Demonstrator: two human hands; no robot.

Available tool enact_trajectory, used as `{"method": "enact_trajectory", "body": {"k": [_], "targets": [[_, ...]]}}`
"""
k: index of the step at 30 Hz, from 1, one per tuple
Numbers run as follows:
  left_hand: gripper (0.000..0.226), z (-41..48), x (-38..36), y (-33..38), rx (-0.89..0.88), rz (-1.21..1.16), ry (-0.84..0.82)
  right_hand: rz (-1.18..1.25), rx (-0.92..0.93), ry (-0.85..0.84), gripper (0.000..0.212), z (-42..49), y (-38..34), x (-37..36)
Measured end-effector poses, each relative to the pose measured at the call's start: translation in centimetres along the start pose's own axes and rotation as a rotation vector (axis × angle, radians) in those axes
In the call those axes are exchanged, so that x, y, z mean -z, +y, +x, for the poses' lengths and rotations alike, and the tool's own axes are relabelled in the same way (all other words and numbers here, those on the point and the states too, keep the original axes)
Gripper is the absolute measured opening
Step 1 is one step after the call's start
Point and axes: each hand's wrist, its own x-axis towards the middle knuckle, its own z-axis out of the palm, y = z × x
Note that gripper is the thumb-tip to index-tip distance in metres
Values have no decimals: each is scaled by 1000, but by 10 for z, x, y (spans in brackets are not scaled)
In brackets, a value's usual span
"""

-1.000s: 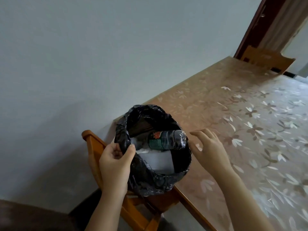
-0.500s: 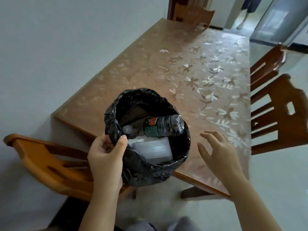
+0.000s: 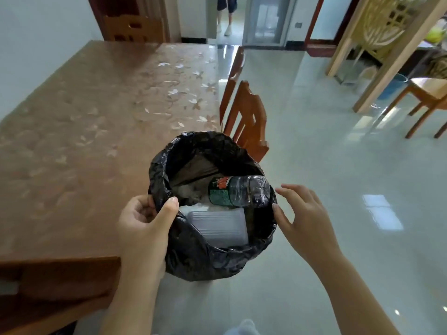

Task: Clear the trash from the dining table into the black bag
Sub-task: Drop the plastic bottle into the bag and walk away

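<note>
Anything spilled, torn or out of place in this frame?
Nothing stands out. The black bag looks intact, pinched at its rim by the left hand; a bottle and a plastic container lie inside. The right hand is open beside it. No spill shows on the table.

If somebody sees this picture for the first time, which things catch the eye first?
The open black bag at centre, its rim pinched by the left hand. Inside lie a plastic bottle with a green label and a white container. The right hand hovers open beside it.
</note>
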Motion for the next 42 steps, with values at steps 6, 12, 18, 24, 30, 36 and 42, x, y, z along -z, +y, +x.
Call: {"method": "enact_trajectory", "body": {"k": [6,12,18,24,30,36,42], "targets": [[23,-44,-101,-25,81,45,-224,-27,-173,77,27,-28,91,54],[23,-68,-189,-56,144,171,-441,-61,-370,123,27,-56,160,79],[18,-70,-286,-93,224,182,-552,-87,-507,132,27,-44,234,91],[18,-32,-401,-141,288,196,-542,-120,-507,81,26,39,318,84],[28,18,-490,-165,167,326,-521,-94,-430,-26,26,146,379,76],[26,64,-542,-186,138,449,-470,-49,-406,-97,24,217,428,55],[28,115,-593,-218,277,478,-334,7,-322,-232,25,301,491,15]]}}
